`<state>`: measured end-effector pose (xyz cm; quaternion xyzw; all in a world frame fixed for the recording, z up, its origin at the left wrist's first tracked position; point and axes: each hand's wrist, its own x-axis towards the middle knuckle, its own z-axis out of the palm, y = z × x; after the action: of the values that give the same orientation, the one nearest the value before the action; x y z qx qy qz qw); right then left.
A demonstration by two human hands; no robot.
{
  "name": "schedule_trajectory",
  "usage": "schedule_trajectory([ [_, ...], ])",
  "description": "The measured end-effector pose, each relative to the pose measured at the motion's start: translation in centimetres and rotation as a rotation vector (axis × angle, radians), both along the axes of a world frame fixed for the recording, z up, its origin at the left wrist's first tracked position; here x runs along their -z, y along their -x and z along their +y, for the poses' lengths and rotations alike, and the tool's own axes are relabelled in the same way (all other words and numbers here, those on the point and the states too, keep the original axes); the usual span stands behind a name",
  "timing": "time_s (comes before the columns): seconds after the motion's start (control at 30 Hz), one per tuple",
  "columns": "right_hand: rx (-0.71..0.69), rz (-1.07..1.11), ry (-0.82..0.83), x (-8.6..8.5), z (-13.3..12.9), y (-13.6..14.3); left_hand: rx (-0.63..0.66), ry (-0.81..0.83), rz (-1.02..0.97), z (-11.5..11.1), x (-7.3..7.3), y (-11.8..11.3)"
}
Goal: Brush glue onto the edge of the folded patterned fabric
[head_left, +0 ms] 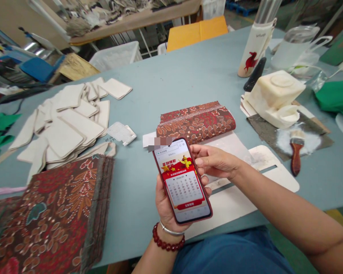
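My left hand (pixel 167 207) is wrapped round a smartphone (pixel 184 186) in a dark red case, with its fingertips showing along the phone's right edge. The lit screen displays a red page with a calendar. My right hand (pixel 218 161) is at the phone's upper right side, its fingers bent and the thumb at the edge. Just behind the phone lies folded brown and red patterned fabric (pixel 197 123), on a white template (pixel 267 167) with slots. A silver bangle and a red bead bracelet (pixel 168 241) circle my left wrist.
At left are a stack of patterned fabric pieces (pixel 63 205) and a pile of cream panels (pixel 65 129). On the right, a brush (pixel 296 154) rests on white paste beside a cut plastic container (pixel 277 93). A bottle (pixel 251 49) and a jug (pixel 291 47) stand behind.
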<state>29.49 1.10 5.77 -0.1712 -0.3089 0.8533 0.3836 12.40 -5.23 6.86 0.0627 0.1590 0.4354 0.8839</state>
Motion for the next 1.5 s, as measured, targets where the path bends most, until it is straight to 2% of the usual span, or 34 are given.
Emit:
schedule_trajectory([
  [0.23, -0.054, 0.009, -0.033, 0.3, -0.1, -0.2, 0.012, 0.010, -0.043, -0.4, -0.1, -0.4],
  [0.5, -0.069, -0.023, -0.052, 0.3, -0.2, -0.2, -0.037, 0.023, -0.042, -0.7, -0.1, -0.5],
  [0.73, -0.087, -0.043, -0.068, 0.9, -0.4, -0.1, -0.028, 0.034, 0.020, -0.8, 0.4, -0.3],
  [0.93, 0.022, -0.096, -0.059, 1.5, -0.8, -0.6, -0.010, 0.003, 0.049, 0.1, 0.4, 0.0],
  [1.0, 0.132, -0.142, -0.040, 1.6, -1.1, -1.0, -0.023, -0.019, 0.071, 0.6, 0.2, 0.2],
  [1.1, 0.386, -0.270, -0.050, 1.7, -1.8, -1.5, -0.044, -0.020, 0.108, 1.5, 0.1, 0.6],
  [1.2, 0.626, -0.428, -0.186, 1.5, -3.2, -1.9, -0.066, -0.029, 0.145, 2.4, 0.0, 1.1],
  [1.33, 0.880, -0.667, -0.546, 0.9, -6.2, -2.2, -0.104, -0.038, 0.185, 3.4, 0.0, 1.4],
  [1.4, 0.940, -0.782, -0.762, 0.7, -7.9, -2.1, -0.114, -0.036, 0.197, 3.7, -0.1, 1.4],
  [1.5, 0.923, -0.924, -1.131, 0.7, -9.7, -1.5, -0.116, -0.039, 0.189, 4.0, -0.3, 1.3],
])
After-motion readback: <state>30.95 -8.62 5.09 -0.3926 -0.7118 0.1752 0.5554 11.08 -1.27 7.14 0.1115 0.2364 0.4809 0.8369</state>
